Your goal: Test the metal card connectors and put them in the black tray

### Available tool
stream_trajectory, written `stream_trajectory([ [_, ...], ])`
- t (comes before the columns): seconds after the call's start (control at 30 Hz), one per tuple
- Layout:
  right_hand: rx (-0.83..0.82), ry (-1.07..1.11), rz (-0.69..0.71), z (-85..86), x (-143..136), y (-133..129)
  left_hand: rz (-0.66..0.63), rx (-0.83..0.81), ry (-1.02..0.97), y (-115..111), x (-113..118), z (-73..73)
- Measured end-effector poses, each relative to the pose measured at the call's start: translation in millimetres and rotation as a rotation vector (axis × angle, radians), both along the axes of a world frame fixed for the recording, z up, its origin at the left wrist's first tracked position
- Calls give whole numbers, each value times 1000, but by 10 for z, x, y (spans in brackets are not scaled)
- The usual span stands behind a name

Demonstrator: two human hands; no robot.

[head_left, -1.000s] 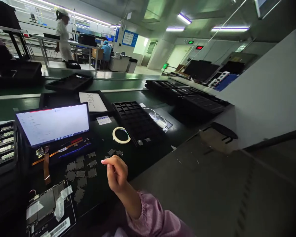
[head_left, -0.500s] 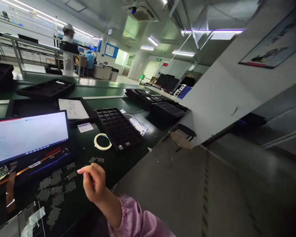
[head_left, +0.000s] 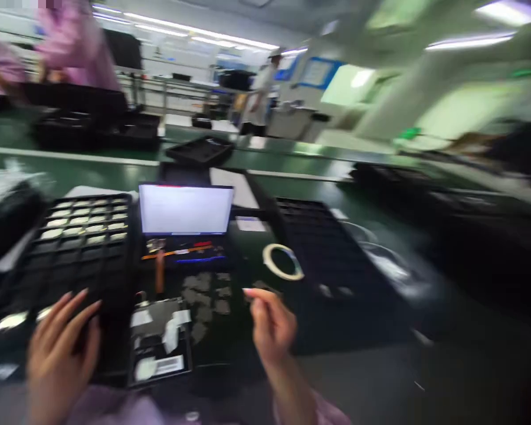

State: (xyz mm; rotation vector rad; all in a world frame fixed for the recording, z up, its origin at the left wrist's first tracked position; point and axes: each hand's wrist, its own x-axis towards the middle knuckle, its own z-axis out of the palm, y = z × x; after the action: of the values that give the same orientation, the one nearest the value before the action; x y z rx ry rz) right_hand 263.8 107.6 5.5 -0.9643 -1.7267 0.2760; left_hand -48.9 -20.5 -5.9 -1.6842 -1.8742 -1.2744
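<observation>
My left hand (head_left: 64, 348) is over the near part of a black compartment tray (head_left: 86, 260), fingers stretched and slightly apart. Pale round-edged pieces (head_left: 95, 228) fill several far pockets of that tray. My right hand (head_left: 272, 327) hovers right of some small flat dark plates (head_left: 203, 295), index finger and thumb close together and the others curled. Anything between those fingertips is too small or blurred to make out. Between the hands lies an opened flat device (head_left: 159, 342) with white labels and tape. A ribbon cable (head_left: 160, 273) is beyond it.
A lit laptop-like screen (head_left: 186, 209) stands behind the parts. A roll of cream tape (head_left: 283, 262) and a second black tray (head_left: 327, 242) are to the right. Stacked black trays (head_left: 469, 218) stand farther right. People in pink (head_left: 77, 47) are across the bench.
The view has swung left and blurred. My left hand, the filled tray and people in pink have come into sight. My right hand keeps its curled pose near the dark plates.
</observation>
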Motion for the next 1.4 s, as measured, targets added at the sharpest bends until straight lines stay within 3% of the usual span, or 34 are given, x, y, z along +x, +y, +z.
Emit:
stream_trajectory([
  [0.1,-51,39,-13,-133,28,144,81,-58,109,-51,-56,-102],
  [0.2,-77,79,-22,-210,22,204,101,-68,125,-5,-40,-107],
  [0.37,-96,45,-28,-121,-34,150,54,-47,113,-45,-15,-56],
  [0.43,-137,-58,29,-36,-102,97,31,-32,107,-63,-43,-55],
  [0.6,-259,-431,350,151,-322,-133,-25,-21,72,-62,-13,3],
  [0.77,-272,-606,464,183,-366,-262,-300,-170,22,6,303,188],
  [0.87,-275,-643,453,190,-321,-266,-485,-297,25,129,564,307],
  [0.97,-301,-618,425,205,-266,-271,-571,-394,48,324,821,389],
  [1.17,-381,-548,350,191,-99,-287,-485,-657,339,698,1239,369],
  [1.27,-385,-490,319,167,26,-279,-405,-662,411,757,1342,327],
  [1.4,-242,-385,195,148,146,-283,-428,-601,577,730,1374,288],
])
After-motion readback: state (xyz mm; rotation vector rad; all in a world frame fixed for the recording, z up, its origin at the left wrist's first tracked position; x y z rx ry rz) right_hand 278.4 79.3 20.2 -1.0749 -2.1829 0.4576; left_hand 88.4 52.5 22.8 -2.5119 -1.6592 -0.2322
